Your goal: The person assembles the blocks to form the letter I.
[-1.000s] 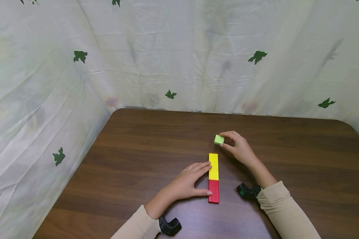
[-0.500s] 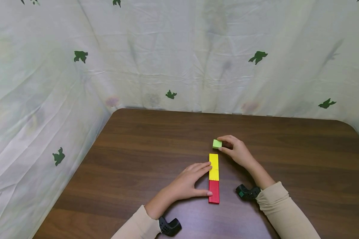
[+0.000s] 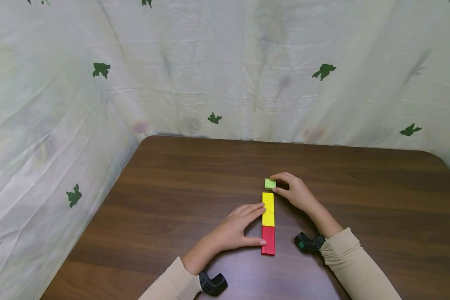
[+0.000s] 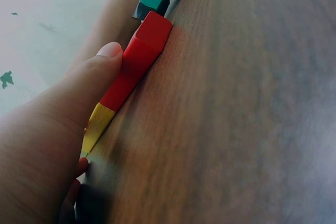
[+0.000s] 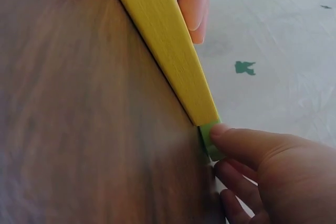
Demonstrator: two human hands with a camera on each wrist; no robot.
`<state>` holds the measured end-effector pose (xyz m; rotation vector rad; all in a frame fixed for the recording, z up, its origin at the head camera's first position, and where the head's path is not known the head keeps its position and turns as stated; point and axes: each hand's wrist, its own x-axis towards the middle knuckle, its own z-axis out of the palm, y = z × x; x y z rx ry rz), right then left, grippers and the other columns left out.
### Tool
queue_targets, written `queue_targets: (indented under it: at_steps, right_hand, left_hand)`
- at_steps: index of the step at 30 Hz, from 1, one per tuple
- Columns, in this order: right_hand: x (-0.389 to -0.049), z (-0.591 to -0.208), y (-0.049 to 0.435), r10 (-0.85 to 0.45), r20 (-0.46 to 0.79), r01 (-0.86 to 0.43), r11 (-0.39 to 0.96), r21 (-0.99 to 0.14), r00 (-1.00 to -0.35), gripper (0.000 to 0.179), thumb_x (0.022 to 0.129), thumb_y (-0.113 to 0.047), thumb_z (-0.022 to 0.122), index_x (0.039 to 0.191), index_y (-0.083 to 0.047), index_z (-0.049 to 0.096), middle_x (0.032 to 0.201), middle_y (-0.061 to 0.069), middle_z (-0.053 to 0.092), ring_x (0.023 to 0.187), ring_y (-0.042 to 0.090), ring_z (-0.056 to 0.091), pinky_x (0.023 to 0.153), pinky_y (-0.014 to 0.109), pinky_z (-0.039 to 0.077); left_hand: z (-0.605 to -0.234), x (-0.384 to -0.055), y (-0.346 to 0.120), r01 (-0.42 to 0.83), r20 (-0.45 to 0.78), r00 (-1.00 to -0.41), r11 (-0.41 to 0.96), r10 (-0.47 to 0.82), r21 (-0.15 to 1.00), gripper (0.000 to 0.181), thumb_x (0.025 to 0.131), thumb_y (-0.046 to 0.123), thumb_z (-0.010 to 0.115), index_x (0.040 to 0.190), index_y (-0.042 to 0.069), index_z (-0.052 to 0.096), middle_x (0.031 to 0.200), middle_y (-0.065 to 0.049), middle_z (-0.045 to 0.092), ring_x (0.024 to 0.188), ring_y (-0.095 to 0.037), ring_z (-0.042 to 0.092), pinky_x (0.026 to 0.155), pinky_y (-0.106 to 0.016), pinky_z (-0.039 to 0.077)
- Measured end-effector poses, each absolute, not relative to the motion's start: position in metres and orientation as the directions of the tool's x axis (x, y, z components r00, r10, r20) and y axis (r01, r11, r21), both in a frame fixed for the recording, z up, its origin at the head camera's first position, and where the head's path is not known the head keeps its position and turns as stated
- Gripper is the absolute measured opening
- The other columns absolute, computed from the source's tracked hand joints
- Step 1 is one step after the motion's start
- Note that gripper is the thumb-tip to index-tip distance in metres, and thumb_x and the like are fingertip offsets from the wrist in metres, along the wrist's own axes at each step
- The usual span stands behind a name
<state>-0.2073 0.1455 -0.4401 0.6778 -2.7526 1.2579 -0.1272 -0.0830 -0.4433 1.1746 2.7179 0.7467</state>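
In the head view a yellow block [image 3: 269,214] and a red block [image 3: 268,242] lie end to end in a line, the red one nearer the person. My left hand [image 3: 232,231] rests along their left side with spread, fairly straight fingers; its fingertips touch the yellow block and its thumb the red block. Just beyond the yellow block's far end is a small light green block [image 3: 270,184], pinched from the right between thumb and finger of my right hand [image 3: 297,193]. The right wrist view shows the green block [image 5: 206,139] lined up behind the yellow block's end.
The blocks lie on a dark brown wooden table [image 3: 172,179] with rounded far corners. Behind and left of it hangs a pale curtain [image 3: 225,75] with green leaf-like patches. A black device is strapped on each wrist, below beige sleeves [image 3: 360,262].
My right hand has brought the green block toward the person and slightly left, closer to the yellow block's far end. The left hand and the other two blocks have stayed put.
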Motion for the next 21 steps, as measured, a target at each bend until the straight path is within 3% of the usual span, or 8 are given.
queue_targets:
  at_steps: [10,21]
  right_hand:
    - [-0.2069,-0.4417,0.1469,-0.38,0.253,-0.442,0.576,-0.688,-0.89,0.033,0.082,-0.009,0.066,0.114,-0.004,0.06,0.112,0.011,0.057,0.102,0.027,0.052,0.087,0.046,0.041]
    - [-0.2066,-0.4381,0.1474,-0.42,0.213,-0.439,0.567,-0.697,-0.882,0.036,0.084,-0.011,0.064,0.118,-0.006,0.059,0.116,0.01,0.056,0.108,0.026,0.049,0.091,0.044,0.038]
  left_hand:
    - [-0.4423,-0.1275,-0.0828,0.664,0.113,-0.7,0.585,0.705,0.466,0.078,0.078,0.06,0.055,0.14,0.018,0.034,0.144,0.005,0.027,0.127,-0.018,0.028,0.101,-0.042,0.027]
    - [-0.4406,-0.127,-0.0823,0.662,0.109,-0.7,0.584,0.706,0.47,0.077,0.078,0.059,0.056,0.14,0.018,0.034,0.144,0.006,0.027,0.127,-0.017,0.028,0.1,-0.043,0.027]
